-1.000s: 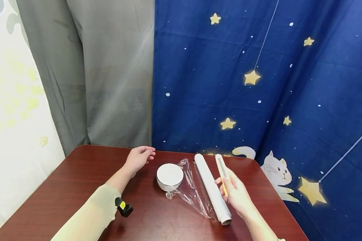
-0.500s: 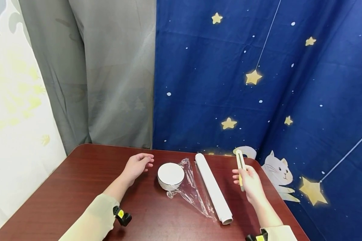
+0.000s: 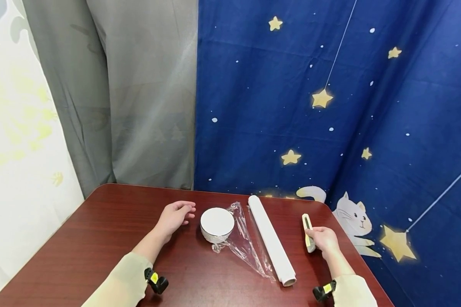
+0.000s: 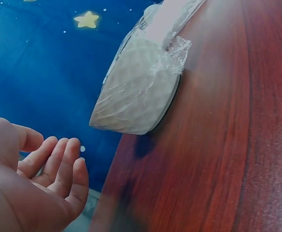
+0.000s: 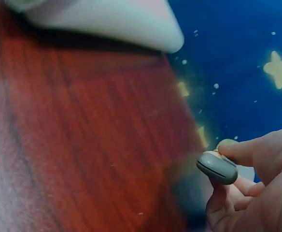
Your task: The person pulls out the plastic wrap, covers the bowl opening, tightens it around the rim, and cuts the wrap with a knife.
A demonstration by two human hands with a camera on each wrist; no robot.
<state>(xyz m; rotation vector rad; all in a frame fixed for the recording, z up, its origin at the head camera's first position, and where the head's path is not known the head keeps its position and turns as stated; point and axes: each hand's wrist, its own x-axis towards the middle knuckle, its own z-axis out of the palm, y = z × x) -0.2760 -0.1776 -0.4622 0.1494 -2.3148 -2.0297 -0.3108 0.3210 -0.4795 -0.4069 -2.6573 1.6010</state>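
Note:
On the right part of the table, my right hand [image 3: 324, 239] pinches a pale yellow box cutter [image 3: 308, 233] between thumb and fingers. Its grey rounded end [image 5: 217, 167] faces the camera in the right wrist view. Left of the bowl is my left hand [image 3: 173, 218], its fingers loosely bent and holding nothing. A white bowl [image 3: 217, 221] with a textured side stands near the middle, wrapped in clear cling film [image 3: 246, 251] that trails to the right. In the left wrist view, film creases show over the bowl's side [image 4: 136, 87].
A long white roll of cling film [image 3: 272, 243] lies slanted between the bowl and my right hand. The red-brown wooden table [image 3: 199, 281] ends at a back edge, with a grey curtain [image 3: 150, 94] and a blue starry curtain [image 3: 253, 85] behind it.
My right hand has carried the box cutter from beside the roll to the right, then lowered it toward the table. The left hand has sunk slightly; bowl and roll stay in place.

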